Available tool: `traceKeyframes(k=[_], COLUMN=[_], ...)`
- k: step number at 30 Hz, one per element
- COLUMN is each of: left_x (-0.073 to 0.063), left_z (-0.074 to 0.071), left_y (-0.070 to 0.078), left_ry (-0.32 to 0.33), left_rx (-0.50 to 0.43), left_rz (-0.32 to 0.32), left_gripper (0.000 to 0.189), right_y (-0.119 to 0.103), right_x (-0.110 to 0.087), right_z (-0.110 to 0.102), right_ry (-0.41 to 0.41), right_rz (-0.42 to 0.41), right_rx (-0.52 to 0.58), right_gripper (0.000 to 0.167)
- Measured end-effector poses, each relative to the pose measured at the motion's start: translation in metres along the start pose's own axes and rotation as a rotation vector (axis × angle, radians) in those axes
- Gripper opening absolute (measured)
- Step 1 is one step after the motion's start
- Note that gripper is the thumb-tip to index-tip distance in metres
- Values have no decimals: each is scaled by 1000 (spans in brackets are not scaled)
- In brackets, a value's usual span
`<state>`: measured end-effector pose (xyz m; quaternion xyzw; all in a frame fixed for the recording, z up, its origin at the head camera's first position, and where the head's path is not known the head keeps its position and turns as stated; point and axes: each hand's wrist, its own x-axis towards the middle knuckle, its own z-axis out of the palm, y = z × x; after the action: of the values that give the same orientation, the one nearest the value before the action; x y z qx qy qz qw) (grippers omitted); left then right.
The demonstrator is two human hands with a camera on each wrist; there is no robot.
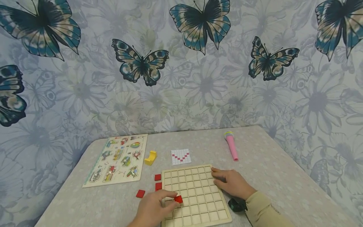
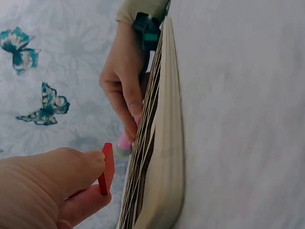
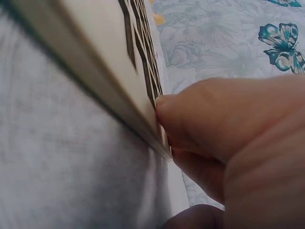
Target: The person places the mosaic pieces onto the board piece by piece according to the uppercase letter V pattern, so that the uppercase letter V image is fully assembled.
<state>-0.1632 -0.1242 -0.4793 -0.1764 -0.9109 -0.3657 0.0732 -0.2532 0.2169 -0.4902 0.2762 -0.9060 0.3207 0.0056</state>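
My left hand (image 1: 156,203) pinches a red square tile (image 1: 178,199) between thumb and fingers, over the left part of a wooden grid board (image 1: 198,199). In the left wrist view the tile (image 2: 107,169) stands on edge in the pinch, apart from the board. Several red tiles (image 1: 140,193) lie left of the board, one partly hidden by the left hand. My right hand (image 1: 233,183) rests on the board's right edge near its far corner, fingers extended. The right wrist view shows the fingertips (image 3: 167,110) touching the board's rim.
Behind the board lies a paper card (image 1: 181,157) with a pink V pattern on a grid. A yellow curved block (image 1: 150,158) and a picture puzzle board (image 1: 117,159) are at the left. A pink toy microphone (image 1: 232,146) lies at the back right, before the wall.
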Motion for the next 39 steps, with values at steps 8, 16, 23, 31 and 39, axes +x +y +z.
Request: traceKeyframes(k=[8,16,23,31,39], left_x=[-3,-3,-2,9,14], left_z=[19,27,29,21,19], left_y=[4,6,3,14,26], left_ry=[19,-100,-160,-231,-275], left_rx=[31,-101,-236,-117,79], left_rz=[182,233,111,54,112], left_gripper=[17,10,7,9,7], right_y=[3,3,3,4,3], right_x=[1,-1,-1,2,1], right_z=[2,3,3,2,3], right_ry=[-8,-3,-2,-11,-8], right_rz=[13,7,2,1,9], right_rx=[16,15,18,10,5], right_gripper=[42,41,41,41,40])
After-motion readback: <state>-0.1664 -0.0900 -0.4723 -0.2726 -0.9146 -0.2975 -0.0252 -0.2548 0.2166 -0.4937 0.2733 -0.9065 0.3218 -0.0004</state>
